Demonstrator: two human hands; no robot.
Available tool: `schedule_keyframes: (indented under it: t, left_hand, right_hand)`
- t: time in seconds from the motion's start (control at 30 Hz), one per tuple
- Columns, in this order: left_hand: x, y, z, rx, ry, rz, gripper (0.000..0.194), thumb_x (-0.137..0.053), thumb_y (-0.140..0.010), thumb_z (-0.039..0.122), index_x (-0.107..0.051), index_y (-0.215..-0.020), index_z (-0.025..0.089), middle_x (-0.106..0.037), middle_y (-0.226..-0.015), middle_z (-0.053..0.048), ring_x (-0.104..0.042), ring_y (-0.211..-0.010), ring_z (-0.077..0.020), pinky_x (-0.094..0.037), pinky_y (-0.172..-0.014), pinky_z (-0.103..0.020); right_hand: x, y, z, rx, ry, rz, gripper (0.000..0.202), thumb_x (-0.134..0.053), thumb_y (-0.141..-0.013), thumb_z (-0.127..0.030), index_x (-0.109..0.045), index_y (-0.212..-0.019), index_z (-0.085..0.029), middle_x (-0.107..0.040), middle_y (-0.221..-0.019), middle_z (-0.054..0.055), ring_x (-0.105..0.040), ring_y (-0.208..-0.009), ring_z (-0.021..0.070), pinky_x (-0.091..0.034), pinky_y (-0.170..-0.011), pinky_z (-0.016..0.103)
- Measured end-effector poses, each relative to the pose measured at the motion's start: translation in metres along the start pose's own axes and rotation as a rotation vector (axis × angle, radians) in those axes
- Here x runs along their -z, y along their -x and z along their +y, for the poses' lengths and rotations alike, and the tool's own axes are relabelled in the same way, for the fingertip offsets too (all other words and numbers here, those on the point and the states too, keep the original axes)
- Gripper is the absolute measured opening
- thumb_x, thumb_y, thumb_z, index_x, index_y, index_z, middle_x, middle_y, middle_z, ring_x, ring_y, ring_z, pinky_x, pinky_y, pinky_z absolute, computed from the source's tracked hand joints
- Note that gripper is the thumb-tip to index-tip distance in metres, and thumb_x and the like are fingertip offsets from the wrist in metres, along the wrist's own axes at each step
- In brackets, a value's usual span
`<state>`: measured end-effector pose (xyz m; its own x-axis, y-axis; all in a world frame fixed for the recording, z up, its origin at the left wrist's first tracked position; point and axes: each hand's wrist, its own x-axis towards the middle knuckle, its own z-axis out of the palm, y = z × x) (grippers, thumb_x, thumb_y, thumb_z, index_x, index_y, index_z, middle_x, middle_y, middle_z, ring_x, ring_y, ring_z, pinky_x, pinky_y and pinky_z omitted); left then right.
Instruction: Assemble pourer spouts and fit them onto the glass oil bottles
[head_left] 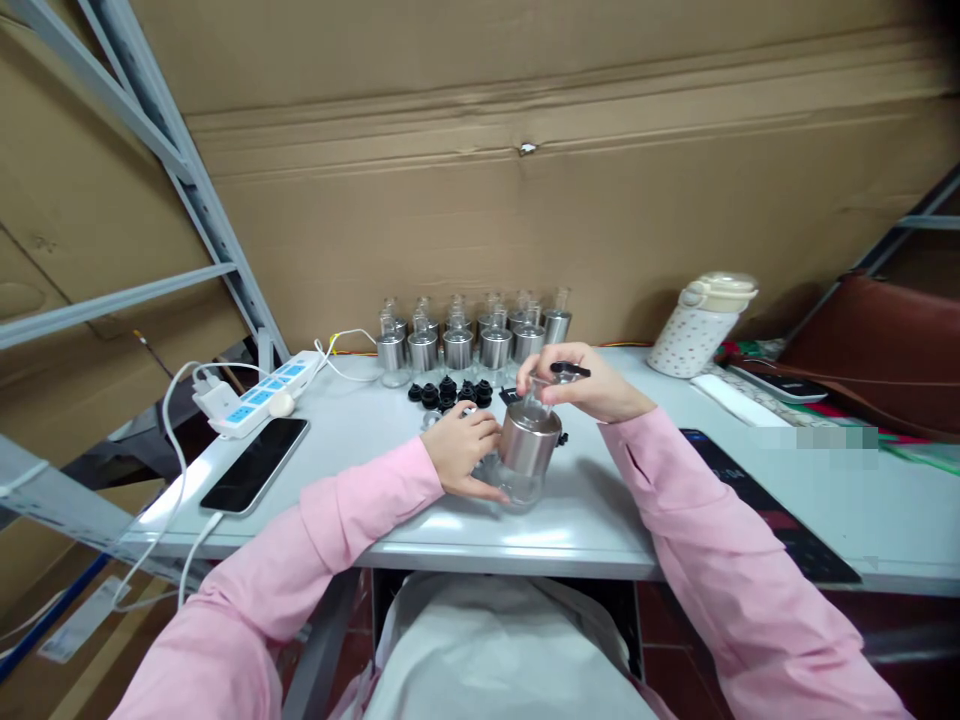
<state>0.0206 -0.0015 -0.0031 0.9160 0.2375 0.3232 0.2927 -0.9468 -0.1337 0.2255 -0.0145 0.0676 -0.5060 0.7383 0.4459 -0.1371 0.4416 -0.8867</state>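
A clear glass bottle (529, 442) with a brushed steel sleeve stands slightly tilted near the table's front edge. My right hand (596, 385) is closed around its narrow glass neck from the right. A small black piece (570, 370) shows at the fingers of that hand; its kind is unclear. On the bottle's left side, my left hand (463, 452) is curled against it, thumb along the glass base. Several black bottle caps (448, 392) lie in a cluster just behind my left hand. Small clear parts (431, 420) are partly hidden by its fingers.
Several similar steel-sleeved bottles (458, 350) stand in rows at the back, before a cardboard wall (525, 230). On the left are a power strip (266, 395) and a phone (255, 465). A dark flat device (772, 510), a dotted flask (697, 330) and a brown bag (877, 350) lie right.
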Motion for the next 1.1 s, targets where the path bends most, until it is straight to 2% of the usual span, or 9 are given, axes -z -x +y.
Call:
schedule_keyframes:
  t: [0.2,0.37,0.5,0.6,0.67,0.77,0.87,1.0,1.1]
  left_hand:
    - [-0.003,0.000,0.002,0.073,0.033,0.091,0.078,-0.037,-0.067,0.080,-0.060,-0.096,0.011,-0.062,-0.108,-0.015,-0.051,-0.108,-0.0284,-0.022,-0.101,-0.049]
    - [-0.002,0.000,0.005,0.076,0.060,0.098,0.076,-0.042,-0.066,0.079,-0.060,-0.100,0.013,-0.062,-0.109,-0.014,-0.050,-0.110,-0.0286,-0.022,-0.101,-0.050]
    - [-0.003,0.000,0.004,0.068,0.054,0.074,0.072,-0.043,-0.066,0.077,-0.062,-0.094,0.014,-0.063,-0.106,-0.013,-0.049,-0.110,-0.0289,-0.020,-0.101,-0.051]
    - [-0.005,0.000,0.003,0.064,0.040,0.067,0.071,-0.044,-0.066,0.077,-0.063,-0.091,0.014,-0.064,-0.103,-0.013,-0.049,-0.110,-0.0294,-0.019,-0.102,-0.053]
    - [-0.005,0.000,0.003,0.060,0.035,0.063,0.072,-0.044,-0.066,0.077,-0.063,-0.093,0.013,-0.064,-0.102,-0.013,-0.049,-0.110,-0.0294,-0.019,-0.102,-0.053]
    - [-0.003,0.000,0.005,0.070,0.033,0.052,0.074,-0.045,-0.065,0.077,-0.062,-0.098,0.014,-0.063,-0.105,-0.013,-0.049,-0.110,-0.0291,-0.018,-0.103,-0.052]
    - [-0.001,0.000,0.007,0.086,0.031,0.043,0.073,-0.047,-0.065,0.076,-0.061,-0.102,0.014,-0.061,-0.111,-0.014,-0.048,-0.112,-0.0286,-0.019,-0.102,-0.051]
    - [-0.001,-0.001,0.009,0.095,0.018,0.025,0.073,-0.050,-0.064,0.075,-0.061,-0.103,0.014,-0.059,-0.115,-0.015,-0.046,-0.114,-0.0294,-0.021,-0.101,-0.051]
    - [0.000,-0.001,0.009,0.102,0.019,0.013,0.073,-0.051,-0.064,0.074,-0.060,-0.106,0.015,-0.059,-0.115,-0.014,-0.045,-0.115,-0.0300,-0.021,-0.101,-0.051]
  right_hand:
    - [-0.007,-0.002,0.002,-0.013,-0.027,-0.115,0.028,-0.077,-0.060,-0.023,-0.051,-0.060,-0.015,-0.066,-0.076,0.003,-0.059,-0.069,0.0136,-0.046,-0.066,0.029]
    - [-0.010,-0.002,-0.001,-0.034,-0.048,-0.212,0.027,-0.071,-0.068,-0.037,-0.057,-0.065,-0.014,-0.067,-0.079,0.007,-0.059,-0.068,0.0151,-0.044,-0.057,0.027]
    - [-0.014,-0.004,-0.004,-0.051,-0.119,-0.026,0.032,-0.058,-0.080,-0.041,-0.051,-0.062,-0.016,-0.065,-0.071,0.006,-0.055,-0.058,0.0123,-0.040,-0.051,0.024]
    - [-0.022,-0.008,-0.010,0.003,-0.217,0.157,0.039,-0.055,-0.080,-0.045,-0.038,-0.057,-0.019,-0.062,-0.063,0.003,-0.053,-0.056,0.0128,-0.040,-0.051,0.025]
    - [-0.030,-0.010,-0.016,0.035,-0.276,0.218,0.041,-0.053,-0.080,-0.050,-0.033,-0.059,-0.021,-0.060,-0.061,0.001,-0.054,-0.057,0.0135,-0.042,-0.053,0.025]
    - [-0.044,-0.012,-0.023,0.041,-0.294,0.214,0.041,-0.052,-0.079,-0.054,-0.033,-0.063,-0.021,-0.060,-0.061,0.000,-0.056,-0.059,0.0139,-0.043,-0.055,0.026]
    - [-0.054,-0.010,-0.025,0.031,-0.248,0.150,0.033,-0.052,-0.081,-0.050,-0.038,-0.071,-0.022,-0.060,-0.058,-0.002,-0.055,-0.055,0.0134,-0.043,-0.055,0.027]
    - [-0.056,-0.007,-0.022,0.046,-0.206,0.119,0.021,-0.053,-0.084,-0.037,-0.045,-0.099,-0.025,-0.055,-0.051,-0.007,-0.052,-0.048,0.0121,-0.043,-0.053,0.026]
    - [-0.054,-0.005,-0.020,0.087,-0.196,0.106,0.014,-0.052,-0.085,-0.031,-0.047,-0.097,-0.025,-0.051,-0.047,-0.008,-0.049,-0.044,0.0104,-0.042,-0.052,0.026]
